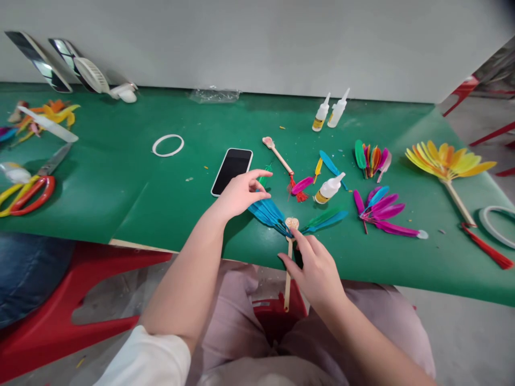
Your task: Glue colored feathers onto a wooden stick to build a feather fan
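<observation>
My right hand grips a pale wooden fan handle at the table's front edge, its index fingertip pressing near the carved head. The handle's lower end juts past the edge over my lap. A bunch of blue feathers fans left from that head. A green feather and a blue feather lie to its right. Above the blue bunch hovers my left hand, open, thumb and index finger apart. Beside its fingers is another green feather, partly hidden; contact with it is unclear.
A phone lies by my left hand. Ahead are a tasselled handle and a glue bottle. Magenta feathers and a yellow feather fan lie right. Scissors and a white ring are left.
</observation>
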Tool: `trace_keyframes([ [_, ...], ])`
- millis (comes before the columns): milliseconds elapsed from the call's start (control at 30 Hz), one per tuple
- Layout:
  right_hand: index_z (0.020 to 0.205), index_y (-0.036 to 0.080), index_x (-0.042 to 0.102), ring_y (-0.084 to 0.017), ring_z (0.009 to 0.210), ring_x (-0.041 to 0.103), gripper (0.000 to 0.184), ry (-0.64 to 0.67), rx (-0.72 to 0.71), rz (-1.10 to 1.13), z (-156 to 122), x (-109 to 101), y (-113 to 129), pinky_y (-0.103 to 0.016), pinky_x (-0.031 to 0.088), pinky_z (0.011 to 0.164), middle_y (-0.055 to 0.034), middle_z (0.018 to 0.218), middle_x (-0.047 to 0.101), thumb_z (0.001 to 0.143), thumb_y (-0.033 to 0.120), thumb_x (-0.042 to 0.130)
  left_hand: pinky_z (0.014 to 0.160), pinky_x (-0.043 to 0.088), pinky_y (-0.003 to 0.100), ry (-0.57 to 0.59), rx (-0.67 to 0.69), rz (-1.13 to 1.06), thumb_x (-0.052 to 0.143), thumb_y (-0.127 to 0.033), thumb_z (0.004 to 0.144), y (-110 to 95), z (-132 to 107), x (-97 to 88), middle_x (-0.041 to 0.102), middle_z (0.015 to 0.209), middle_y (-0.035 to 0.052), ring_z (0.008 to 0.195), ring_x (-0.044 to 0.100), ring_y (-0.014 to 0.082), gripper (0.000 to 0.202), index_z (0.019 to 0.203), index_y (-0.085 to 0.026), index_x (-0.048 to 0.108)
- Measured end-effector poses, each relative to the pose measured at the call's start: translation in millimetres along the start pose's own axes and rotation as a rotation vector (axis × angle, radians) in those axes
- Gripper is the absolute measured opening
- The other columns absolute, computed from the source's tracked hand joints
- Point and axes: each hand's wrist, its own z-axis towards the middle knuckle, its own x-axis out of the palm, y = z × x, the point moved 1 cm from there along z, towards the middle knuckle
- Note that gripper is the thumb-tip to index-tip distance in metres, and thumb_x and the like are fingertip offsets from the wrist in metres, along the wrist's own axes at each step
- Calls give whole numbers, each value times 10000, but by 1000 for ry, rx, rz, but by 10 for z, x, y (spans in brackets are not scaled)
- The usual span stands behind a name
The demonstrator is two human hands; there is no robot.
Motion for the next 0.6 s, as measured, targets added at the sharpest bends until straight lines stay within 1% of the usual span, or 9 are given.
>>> trace_keyframes([
  [67,1233,110,435,-191,689,538,489,11,22,5,1,-3,0,-325,489,607,-60,757,547,818,353,521,620,423,256,-15,-8,-3,674,-290,660,-2,-21,-7,616,707,4,642,561,137,550,1183,-221,520],
  [167,1213,115,444,-189,699,541,466,24,44,15,9,-13,5,-320,485,614,-60,767,551,816,346,522,579,395,246,-7,-17,17,686,-297,648,-22,-54,-13,572,615,-32,553,509,119,592,1208,-233,505],
  [267,1174,130,463,-187,713,551,428,24,58,37,19,-23,8,-310,481,610,-61,790,564,808,339,536,528,358,236,10,-14,39,671,-284,663,-33,-74,-14,530,546,-55,482,454,105,550,1191,-246,522],
  [400,1173,132,466,-185,717,553,428,37,68,35,23,-23,3,-302,475,615,-59,788,564,805,335,543,503,339,232,12,-7,42,649,-267,679,-7,-76,-15,523,555,-46,478,449,106,483,1150,-240,548],
  [533,1159,114,483,-185,722,550,428,56,72,17,19,-21,-1,-296,466,626,-68,793,568,802,343,546,475,292,226,-11,-3,88,642,-262,686,33,-73,-25,458,509,-60,445,396,97,407,1088,-245,577],
  [600,1150,118,488,-182,718,549,412,53,67,4,22,-17,3,-290,458,624,-67,797,576,807,340,540,480,289,226,-14,6,104,640,-267,691,40,-78,-32,436,498,-64,448,389,98,380,1067,-249,586],
])
